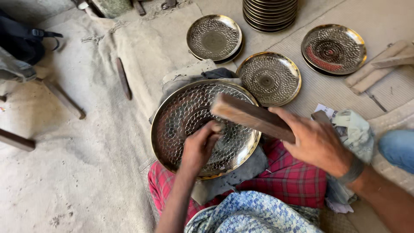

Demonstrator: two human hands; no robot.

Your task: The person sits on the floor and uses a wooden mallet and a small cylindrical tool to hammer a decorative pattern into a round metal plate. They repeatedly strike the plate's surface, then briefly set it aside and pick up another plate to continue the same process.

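Nearest the camera lies a blue patterned cloth (254, 215) over the person's lap, with a red checked cloth (289, 177) beyond it. On the knees, padded by a grey rag (241, 172), rests the large brass plate (172, 129), tilted toward the person. Its face is covered almost edge to edge with small hammered dimples, so by the look of it the patterning is far along; only a band near the rim looks plain.

The left hand (199, 146) presses on the middle of the plate, its grip pinched together around something small that cannot be made out. The right hand (317, 142) has its grip wrapped tight around a dark wooden block (250, 116), held slanting above the plate just over the left hand.

Beside the right wrist sits a crumpled pale cloth (355, 133), and a blue sleeve or knee (399, 149) shows at the right edge. The block hides part of the plate's upper half.

Farther off, on the sacking on the floor (77, 172), three smaller dimpled plates lie flat: one just beyond the big plate (269, 77), one further left (214, 38), one to the right (333, 48) showing a red reflection. A stack of plates (269, 15) stands at the top edge. Wooden sticks (64, 99) lie well apart to the left, and wooden slats (379, 64) to the right.
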